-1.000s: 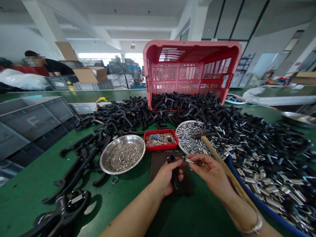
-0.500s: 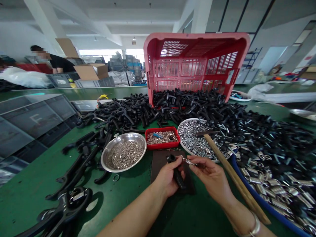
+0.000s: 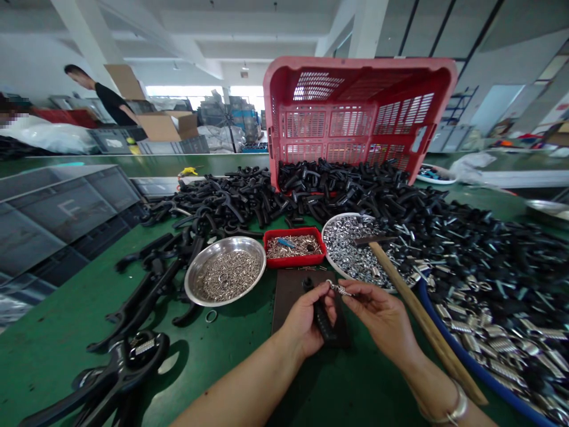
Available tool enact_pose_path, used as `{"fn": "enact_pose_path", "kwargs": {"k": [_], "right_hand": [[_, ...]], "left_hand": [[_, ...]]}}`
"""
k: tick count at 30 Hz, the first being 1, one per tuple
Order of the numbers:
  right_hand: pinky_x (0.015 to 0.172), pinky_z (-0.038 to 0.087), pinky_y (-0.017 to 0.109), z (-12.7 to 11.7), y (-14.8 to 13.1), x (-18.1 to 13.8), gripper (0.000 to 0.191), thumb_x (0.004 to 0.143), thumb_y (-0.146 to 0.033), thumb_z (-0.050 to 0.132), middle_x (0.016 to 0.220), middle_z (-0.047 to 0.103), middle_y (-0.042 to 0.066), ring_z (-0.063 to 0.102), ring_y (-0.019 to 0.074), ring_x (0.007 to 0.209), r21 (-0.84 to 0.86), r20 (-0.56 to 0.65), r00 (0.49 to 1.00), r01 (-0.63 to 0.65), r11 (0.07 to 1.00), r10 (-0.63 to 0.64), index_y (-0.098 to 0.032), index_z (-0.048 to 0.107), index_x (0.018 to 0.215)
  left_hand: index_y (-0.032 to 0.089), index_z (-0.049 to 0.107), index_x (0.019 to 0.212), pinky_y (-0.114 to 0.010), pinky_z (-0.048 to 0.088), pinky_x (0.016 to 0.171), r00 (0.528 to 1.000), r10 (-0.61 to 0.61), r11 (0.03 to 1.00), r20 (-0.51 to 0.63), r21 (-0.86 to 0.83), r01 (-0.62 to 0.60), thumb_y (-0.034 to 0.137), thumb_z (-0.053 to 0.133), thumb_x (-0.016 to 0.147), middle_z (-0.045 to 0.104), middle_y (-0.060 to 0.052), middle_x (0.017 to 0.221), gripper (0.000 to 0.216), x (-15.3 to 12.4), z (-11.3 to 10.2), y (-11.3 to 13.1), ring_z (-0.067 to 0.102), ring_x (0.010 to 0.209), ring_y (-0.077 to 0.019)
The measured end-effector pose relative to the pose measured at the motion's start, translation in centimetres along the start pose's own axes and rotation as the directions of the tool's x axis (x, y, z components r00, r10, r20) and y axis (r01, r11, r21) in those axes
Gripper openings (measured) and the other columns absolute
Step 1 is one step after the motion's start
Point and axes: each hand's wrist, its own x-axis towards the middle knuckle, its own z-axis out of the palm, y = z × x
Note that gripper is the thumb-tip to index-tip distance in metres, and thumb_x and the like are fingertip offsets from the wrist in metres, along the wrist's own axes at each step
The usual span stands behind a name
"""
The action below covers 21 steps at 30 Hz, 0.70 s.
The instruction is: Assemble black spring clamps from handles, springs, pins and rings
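My left hand point(image 3: 309, 320) is closed around a black plastic handle point(image 3: 323, 320), which tilts with its upper end away from me. Between the fingertips of my right hand point(image 3: 377, 311) is a small metal spring point(image 3: 341, 290). The spring's looped left end meets my left thumb and forefinger, just beside the top of the handle. Both hands are held over a dark flat plate point(image 3: 287, 296) on the green table. Whether the spring is hooked onto the handle cannot be made out.
A metal bowl of small pins point(image 3: 191, 287), a red tray point(image 3: 296, 261) and a white dish of metal parts point(image 3: 326, 252) stand beyond my hands. A hammer point(image 3: 413, 302) lies at right. Black handles spill from a red crate point(image 3: 360, 65). A person point(image 3: 111, 104) stands far left.
My hands keep nearly the same pose with the handle and spring. The view has shifted slightly, and the person at far left stands more upright.
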Motion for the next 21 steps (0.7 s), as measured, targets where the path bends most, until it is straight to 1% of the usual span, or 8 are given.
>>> {"fn": "enact_pose_path", "kwargs": {"k": [3, 7, 9, 14, 16, 18, 21], "right_hand": [[0.086, 0.049, 0.036, -0.5, -0.1, 0.2, 0.011, 0.07, -0.026, 0.066, 0.096, 0.066, 0.005, 0.061, 0.0194, 0.093, -0.008, 0.021, 0.998, -0.06, 0.998, 0.06, -0.021, 0.065, 0.08], [0.086, 0.048, 0.035, -1.2, -0.3, 0.5, 0.015, 0.07, -0.027, 0.066, 0.094, 0.067, 0.004, 0.061, 0.0191, 0.092, -0.04, 0.066, 0.99, -0.124, 0.991, 0.126, -0.024, 0.067, 0.084], [0.086, 0.049, 0.036, -1.5, -0.4, 0.7, 0.017, 0.068, -0.028, 0.067, 0.093, 0.067, 0.004, 0.061, 0.0199, 0.091, -0.056, 0.095, 0.984, -0.149, 0.987, 0.154, -0.025, 0.068, 0.085], [0.086, 0.048, 0.04, -2.0, -0.7, 1.2, 0.02, 0.065, -0.031, 0.07, 0.09, 0.068, 0.005, 0.062, 0.0229, 0.09, -0.08, 0.132, 0.97, -0.193, 0.978, 0.203, -0.025, 0.07, 0.083], [0.085, 0.048, 0.042, -2.5, -0.9, 1.5, 0.021, 0.064, -0.033, 0.07, 0.089, 0.068, 0.006, 0.062, 0.0239, 0.088, -0.125, 0.161, 0.96, -0.209, 0.97, 0.228, -0.024, 0.07, 0.083], [0.084, 0.049, 0.043, -3.2, -1.4, 1.8, 0.02, 0.064, -0.033, 0.069, 0.09, 0.068, 0.007, 0.062, 0.0247, 0.087, -0.215, 0.198, 0.955, -0.177, 0.96, 0.22, -0.024, 0.071, 0.082], [0.086, 0.047, 0.044, -3.9, -2.0, 2.1, 0.016, 0.064, -0.033, 0.069, 0.093, 0.067, 0.005, 0.061, 0.0249, 0.089, -0.364, 0.221, 0.964, -0.056, 0.93, 0.145, -0.026, 0.071, 0.078]], "left_hand": [[0.009, 0.055, 0.078, -0.011, 0.044, 0.039, 0.999, -0.035, 0.997, 0.007, -0.067, 0.035, 0.015, 0.058, 0.077, 0.056, 0.0, 0.062, 0.006, 0.0, 0.0, -0.5, 0.054, 0.044, -0.0035], [0.009, 0.055, 0.084, -0.011, 0.046, 0.039, 1.0, 0.014, 0.992, 0.001, -0.123, -0.014, 0.012, 0.055, 0.079, 0.058, -0.001, 0.066, 0.006, 0.1, -0.1, -1.4, 0.056, 0.047, -0.0045], [0.009, 0.055, 0.084, -0.011, 0.046, 0.04, 1.0, 0.015, 0.989, 0.002, -0.147, -0.014, 0.012, 0.055, 0.079, 0.057, -0.001, 0.066, 0.006, 0.1, 0.0, -1.7, 0.056, 0.047, -0.0046], [0.008, 0.055, 0.084, -0.009, 0.043, 0.039, 0.998, -0.045, 0.981, 0.032, -0.189, 0.05, 0.012, 0.056, 0.078, 0.058, -0.001, 0.068, 0.007, -0.1, -0.1, -1.9, 0.057, 0.049, -0.0043], [0.008, 0.055, 0.084, -0.009, 0.043, 0.039, 0.997, -0.063, 0.98, 0.039, -0.189, 0.069, 0.012, 0.056, 0.078, 0.058, -0.001, 0.068, 0.007, -0.1, -0.2, -1.9, 0.057, 0.05, -0.0041], [0.008, 0.055, 0.084, -0.009, 0.042, 0.039, 0.998, -0.058, 0.985, 0.024, -0.159, 0.061, 0.011, 0.057, 0.078, 0.058, -0.002, 0.069, 0.008, -0.1, -0.2, -1.9, 0.056, 0.05, -0.0038], [0.008, 0.055, 0.085, -0.009, 0.041, 0.039, 0.999, -0.032, 0.995, 0.027, -0.091, 0.035, 0.011, 0.058, 0.077, 0.059, -0.002, 0.073, 0.01, 0.0, -0.1, -2.1, 0.056, 0.051, -0.0032]]}}
